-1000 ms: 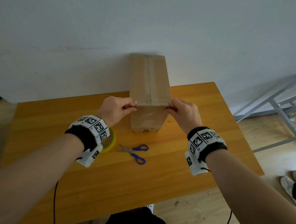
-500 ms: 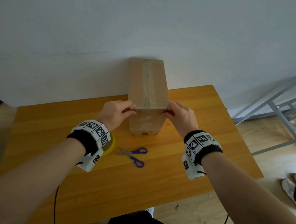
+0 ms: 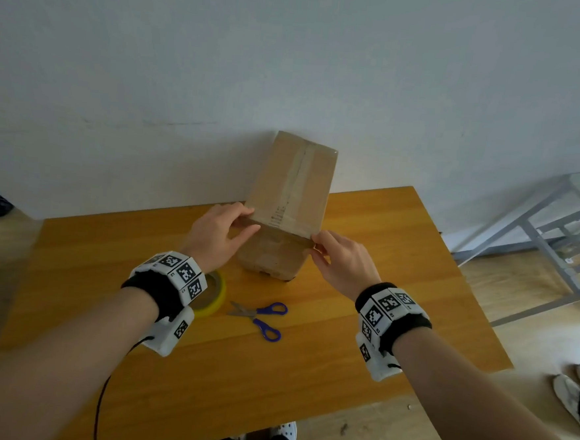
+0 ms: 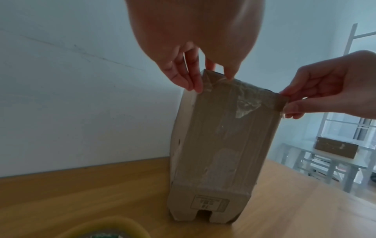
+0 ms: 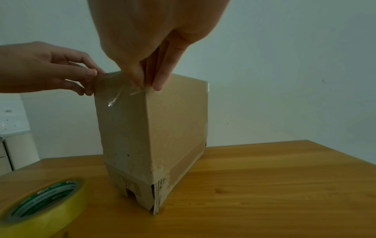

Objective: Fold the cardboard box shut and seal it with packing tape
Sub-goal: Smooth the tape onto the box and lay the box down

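Note:
A tall brown cardboard box (image 3: 292,189) stands upright on the wooden table (image 3: 357,362), flaps folded shut, with tape running along its top seam. A clear strip of tape (image 4: 246,98) lies across the near top edge. My left hand (image 3: 247,222) pinches its left end at the box corner, thumb on top and fingers down the side (image 4: 191,80). At the right corner my right hand (image 3: 316,244) pinches the other end (image 5: 142,83). The yellow tape roll (image 3: 214,295) lies flat under my left wrist.
Blue-handled scissors (image 3: 261,315) lie on the table in front of the box, beside the roll. A white wall stands just behind the box. A grey metal frame (image 3: 555,235) stands on the floor to the right, and white shoes (image 3: 575,394) sit nearby.
The box has turned a little, its near end swinging right. Both hands stay on the tape at the near top edge, and my left fingers have stretched further onto the corner.

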The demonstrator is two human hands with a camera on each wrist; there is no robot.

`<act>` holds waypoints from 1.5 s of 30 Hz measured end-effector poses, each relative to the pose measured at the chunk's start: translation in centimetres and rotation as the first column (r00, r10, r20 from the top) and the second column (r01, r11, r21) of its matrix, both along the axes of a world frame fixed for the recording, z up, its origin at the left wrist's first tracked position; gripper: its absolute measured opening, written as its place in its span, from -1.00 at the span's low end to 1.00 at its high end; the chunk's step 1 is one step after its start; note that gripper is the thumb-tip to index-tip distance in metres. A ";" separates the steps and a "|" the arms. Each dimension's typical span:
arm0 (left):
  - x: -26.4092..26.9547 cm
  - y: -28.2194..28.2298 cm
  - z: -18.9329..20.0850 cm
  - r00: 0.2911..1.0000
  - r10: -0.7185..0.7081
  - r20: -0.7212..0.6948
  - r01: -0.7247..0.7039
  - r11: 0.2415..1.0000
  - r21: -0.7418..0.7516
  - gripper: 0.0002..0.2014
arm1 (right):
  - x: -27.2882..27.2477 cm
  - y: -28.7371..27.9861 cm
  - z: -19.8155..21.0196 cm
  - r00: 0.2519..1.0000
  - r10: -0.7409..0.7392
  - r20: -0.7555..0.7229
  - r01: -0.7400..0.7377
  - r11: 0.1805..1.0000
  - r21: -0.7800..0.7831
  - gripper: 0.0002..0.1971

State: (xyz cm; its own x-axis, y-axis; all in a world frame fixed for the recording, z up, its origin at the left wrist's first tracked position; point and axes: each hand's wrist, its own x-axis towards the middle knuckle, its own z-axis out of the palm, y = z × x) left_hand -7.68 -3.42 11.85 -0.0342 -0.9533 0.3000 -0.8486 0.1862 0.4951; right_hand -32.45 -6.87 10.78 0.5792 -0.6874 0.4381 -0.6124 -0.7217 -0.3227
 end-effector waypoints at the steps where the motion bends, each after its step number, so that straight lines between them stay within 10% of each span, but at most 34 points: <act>1: -0.1 0.2 -0.1 1.000 0.012 -0.006 -0.012 1.000 0.008 -0.65 | 0.1 0.0 0.0 1.000 -0.007 -0.008 0.007 1.000 -0.011 -0.84; 11: -2.3 1.1 0.3 0.938 0.260 -0.230 -0.226 0.960 0.166 -0.45 | 0.8 0.4 -0.6 0.996 -0.066 0.067 0.067 0.998 -0.014 -0.73; 24: -4.1 0.7 0.5 0.926 0.228 -0.301 -0.082 0.900 0.428 0.24 | 3.3 1.6 0.9 0.986 -0.033 0.165 0.040 0.998 -0.043 -0.78; 40: -3.8 -0.4 -0.5 0.920 0.303 -0.250 -0.203 0.911 0.358 0.10 | 2.8 1.2 1.8 0.998 0.041 0.052 -0.042 0.999 0.007 -0.70; 45: -2.7 -0.9 0.4 0.928 0.230 -0.292 -0.108 0.919 0.380 0.22 | 0.0 -2.4 2.9 0.960 -0.269 0.078 0.264 0.962 0.074 -0.82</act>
